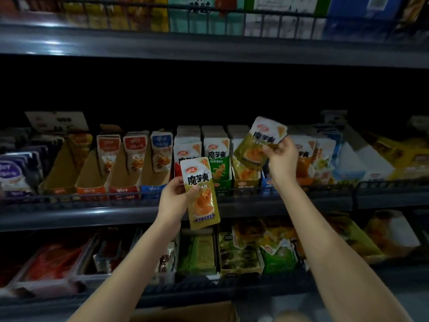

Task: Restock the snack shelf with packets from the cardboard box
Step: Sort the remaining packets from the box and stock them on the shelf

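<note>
- Fingers (pixel 178 183) of my left hand (pixel 173 201) grip an olive-gold packet (pixel 204 206) by its left edge, with the thumb laid across the front. It is near upright, in front of the middle shelf (pixel 92 213) rail, just left of centre.
- Right hand (pixel 282 160): fingers (pixel 270 148) pinch a second olive-gold packet (pixel 254 146) at its right edge. It is tilted with its top leaning right, and is held over the olive tray (pixel 246 182) at the shelf's front edge, right of centre. Cannot tell whether it touches the packets standing in that tray.
- Middle shelf stock, from the left end:
  - purple packets (pixel 14 173)
  - two red-labelled trays (pixel 109 156) with a few packets standing at the back
  - a blue-labelled tray (pixel 160 154)
  - a row partly hidden behind the packet in my left hand
  - a green tray (pixel 218 168), full
  - the olive tray
  - orange packets (pixel 301 159) behind my right wrist
  - white boxes (pixel 352 163)
  - yellow goods (pixel 406 156) at the right end, too blurred to read
- Upper shelf (pixel 139 45): cartons behind a wire rail, blurred.
- Lower shelf: red packs (pixel 53 259) at the left; green and olive packs (pixel 241 254) below my hands.
- Cardboard box (pixel 197 310): one brown flap shows at the bottom edge of the view, between my forearms. Its contents are hidden.
</note>
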`<state>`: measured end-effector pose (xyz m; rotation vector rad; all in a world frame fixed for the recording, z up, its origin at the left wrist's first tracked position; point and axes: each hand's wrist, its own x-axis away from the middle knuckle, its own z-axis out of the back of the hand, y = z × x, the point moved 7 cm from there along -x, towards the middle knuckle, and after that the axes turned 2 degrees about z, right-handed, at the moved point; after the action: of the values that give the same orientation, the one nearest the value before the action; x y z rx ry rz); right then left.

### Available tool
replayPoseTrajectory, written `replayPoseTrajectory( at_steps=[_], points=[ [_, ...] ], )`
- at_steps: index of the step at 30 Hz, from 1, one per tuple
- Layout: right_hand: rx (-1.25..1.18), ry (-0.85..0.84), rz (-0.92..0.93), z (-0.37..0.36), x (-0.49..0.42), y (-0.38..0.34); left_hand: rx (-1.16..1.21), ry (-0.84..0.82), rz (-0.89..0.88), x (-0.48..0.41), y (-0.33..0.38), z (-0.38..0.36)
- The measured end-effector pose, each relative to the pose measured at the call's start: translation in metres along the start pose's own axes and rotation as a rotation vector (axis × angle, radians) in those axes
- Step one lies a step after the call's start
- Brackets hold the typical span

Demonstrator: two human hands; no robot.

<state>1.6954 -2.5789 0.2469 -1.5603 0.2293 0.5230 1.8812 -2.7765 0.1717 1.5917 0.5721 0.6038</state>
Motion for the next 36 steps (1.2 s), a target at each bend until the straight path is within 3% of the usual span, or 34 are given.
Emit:
replayPoseTrajectory(
  at_steps=[6, 9, 13, 16, 19, 22, 24, 25, 27, 29, 33, 36],
  points=[
    [0.171, -0.219, -0.092, -0.017, -0.016, 0.034, -0.015, -0.017, -0.014, -0.016, 0.007, -0.004],
    [0.234, -0.243, -0.159, -0.016, -0.013, 0.051, -0.007, -0.032, -0.012, -0.02, 0.004, -0.009],
    [0.636, -0.169, 0.004, -0.003, -0.003, 0.044, 0.001, -0.046, -0.004, -0.022, 0.001, -0.014],
    [0.676, -0.082, 0.085, -0.002, -0.001, 0.046, 0.026, -0.05, 0.013, -0.022, 0.0, -0.017],
    [0.833, -0.167, 0.104, -0.016, 0.0, 0.054, 0.042, -0.054, 0.025, -0.019, 0.002, -0.02],
    [0.973, -0.035, 0.237, -0.013, 0.009, 0.033, 0.028, -0.055, 0.026, -0.018, 0.004, -0.021],
    [0.878, 0.044, 0.286, -0.008, 0.025, 0.014, 0.028, -0.071, 0.021, -0.015, 0.006, -0.023],
    [0.724, -0.027, 0.233, -0.01, 0.033, 0.008, 0.041, -0.094, 0.019, -0.013, 0.007, -0.026],
    [0.33, -0.331, -0.052, -0.027, 0.056, 0.005, 0.044, -0.155, 0.001, -0.007, 0.011, -0.036],
    [0.108, -0.483, -0.231, -0.038, 0.077, 0.006, 0.006, -0.203, -0.042, -0.001, 0.014, -0.049],
    [0.115, -0.374, -0.195, -0.021, 0.075, 0.004, -0.024, -0.248, -0.07, 0.005, 0.014, -0.061],
    [0.072, -0.137, -0.058, 0.014, 0.045, -0.012, 0.005, -0.166, -0.094, -0.003, 0.012, -0.045]
  ],
)
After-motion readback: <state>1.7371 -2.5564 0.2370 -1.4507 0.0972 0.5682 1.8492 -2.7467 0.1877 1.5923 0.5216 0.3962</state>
